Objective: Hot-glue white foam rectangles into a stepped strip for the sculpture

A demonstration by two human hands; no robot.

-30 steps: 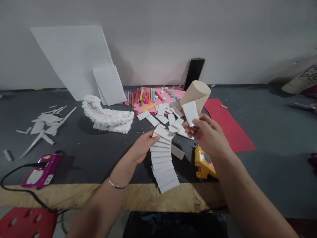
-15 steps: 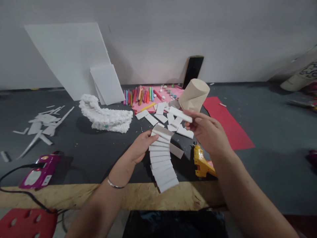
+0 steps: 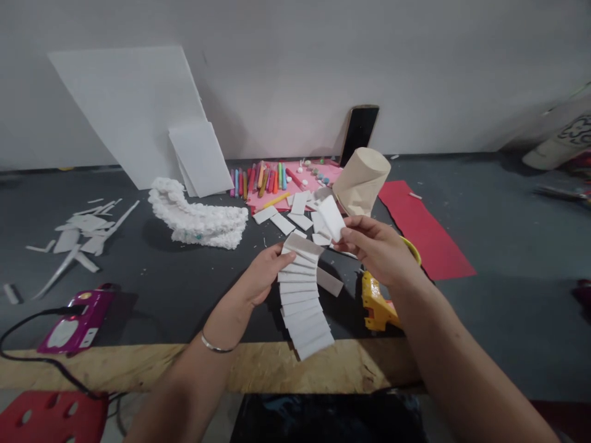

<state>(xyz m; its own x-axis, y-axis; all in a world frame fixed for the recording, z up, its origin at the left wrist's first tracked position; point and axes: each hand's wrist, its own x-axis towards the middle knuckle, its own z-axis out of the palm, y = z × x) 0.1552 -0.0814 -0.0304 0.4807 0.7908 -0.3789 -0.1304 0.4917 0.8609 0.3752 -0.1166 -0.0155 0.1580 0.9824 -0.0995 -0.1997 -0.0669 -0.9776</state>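
My left hand (image 3: pixel 264 274) grips the top of a staircase of overlapping white foam strips (image 3: pixel 302 301) that runs down towards the table's front edge. My right hand (image 3: pixel 376 246) pinches a single small white foam rectangle (image 3: pixel 331 216) just above and to the right of the staircase's top step. More loose white foam rectangles (image 3: pixel 295 215) lie scattered behind the hands. A yellow glue gun (image 3: pixel 376 304) lies on the dark table (image 3: pixel 484 307) under my right wrist.
A tan paper roll (image 3: pixel 361 178) stands behind my right hand beside a red sheet (image 3: pixel 425 231). Coloured markers (image 3: pixel 261 178) lie on pink paper, a phone (image 3: pixel 359 132) leans on the wall. White foam boards (image 3: pixel 138 111), a fluffy white shape (image 3: pixel 196 215), scraps (image 3: pixel 83 231) and a pink device (image 3: pixel 74 326) fill the left.
My right hand has lowered and turned the single foam piece, bringing it from beside the paper roll down towards the top of the staircase. My left hand stays put.
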